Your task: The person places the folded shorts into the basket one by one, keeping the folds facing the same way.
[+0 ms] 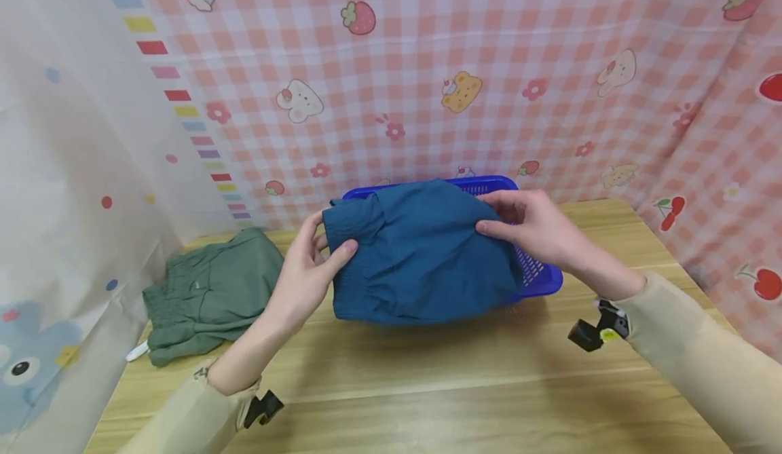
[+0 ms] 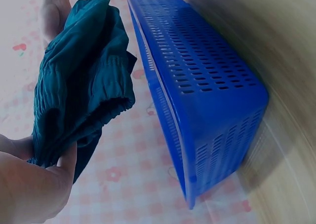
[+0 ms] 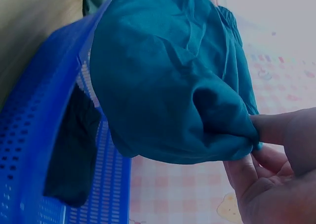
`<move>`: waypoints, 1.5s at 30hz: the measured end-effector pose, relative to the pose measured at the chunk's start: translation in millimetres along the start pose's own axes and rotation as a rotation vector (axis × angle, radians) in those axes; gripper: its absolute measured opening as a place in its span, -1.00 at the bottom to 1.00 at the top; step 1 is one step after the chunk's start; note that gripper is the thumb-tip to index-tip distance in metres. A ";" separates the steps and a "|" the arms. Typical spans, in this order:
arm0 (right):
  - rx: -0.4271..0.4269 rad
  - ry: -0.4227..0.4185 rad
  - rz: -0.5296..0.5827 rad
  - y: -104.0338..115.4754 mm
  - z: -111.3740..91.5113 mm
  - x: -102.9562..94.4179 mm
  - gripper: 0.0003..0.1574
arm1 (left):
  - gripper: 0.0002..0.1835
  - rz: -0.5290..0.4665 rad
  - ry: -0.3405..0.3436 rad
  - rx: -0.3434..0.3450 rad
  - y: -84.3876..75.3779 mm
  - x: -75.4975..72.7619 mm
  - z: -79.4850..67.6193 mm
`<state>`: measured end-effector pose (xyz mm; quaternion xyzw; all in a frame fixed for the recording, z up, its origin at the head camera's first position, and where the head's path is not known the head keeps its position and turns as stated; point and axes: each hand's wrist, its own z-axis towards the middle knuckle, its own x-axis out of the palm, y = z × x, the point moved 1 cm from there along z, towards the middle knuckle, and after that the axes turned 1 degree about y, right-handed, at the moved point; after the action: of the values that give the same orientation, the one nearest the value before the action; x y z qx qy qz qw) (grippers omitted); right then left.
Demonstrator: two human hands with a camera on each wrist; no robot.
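A pair of folded blue pants (image 1: 427, 257) with a gathered elastic edge hangs over the blue basket (image 1: 544, 281), covering most of it in the head view. My left hand (image 1: 311, 267) grips the gathered end, thumb on the near face and fingers behind the cloth. At the opposite end my right hand (image 1: 537, 227) pinches the fabric between thumb and fingers, which the right wrist view shows as a puckered fold. Seen from the left wrist, the pants (image 2: 84, 80) are held apart from the basket (image 2: 212, 70), above its open top.
Green pants (image 1: 214, 291) with an elastic waist lie on the wooden table (image 1: 427, 400) at the left, a white object (image 1: 137, 351) poking out beneath. In the right wrist view a dark garment (image 3: 76, 150) lies inside the basket. A checked curtain (image 1: 391, 87) hangs behind.
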<state>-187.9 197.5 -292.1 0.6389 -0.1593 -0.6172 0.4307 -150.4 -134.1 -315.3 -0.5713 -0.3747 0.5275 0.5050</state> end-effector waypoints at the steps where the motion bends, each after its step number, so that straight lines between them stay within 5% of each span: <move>1: 0.008 0.006 -0.004 -0.9 2.9 -1.5 -0.50 | -0.39 -0.006 0.001 -0.002 0.0 0.7 2.7; 15: 0.042 0.014 -0.027 -5.2 39.4 -22.9 -0.46 | -0.35 -0.036 -0.029 0.016 -1.3 6.2 45.9; 22: 0.062 0.038 -0.071 -14.5 51.7 -22.7 -0.45 | -0.36 -0.002 -0.035 -0.042 6.9 10.5 65.9; 37: 0.145 0.195 -0.127 -36.5 65.5 -5.5 -0.40 | -0.35 0.007 0.004 -0.185 37.6 14.5 85.3; 45: 0.172 0.281 -0.183 -53.2 69.8 4.1 -0.44 | -0.24 0.145 0.010 -0.232 51.8 22.8 89.5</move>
<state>-269.3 200.6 -325.2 0.7650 -0.0910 -0.5426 0.3347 -239.9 -106.8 -364.8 -0.6539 -0.3885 0.5129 0.3980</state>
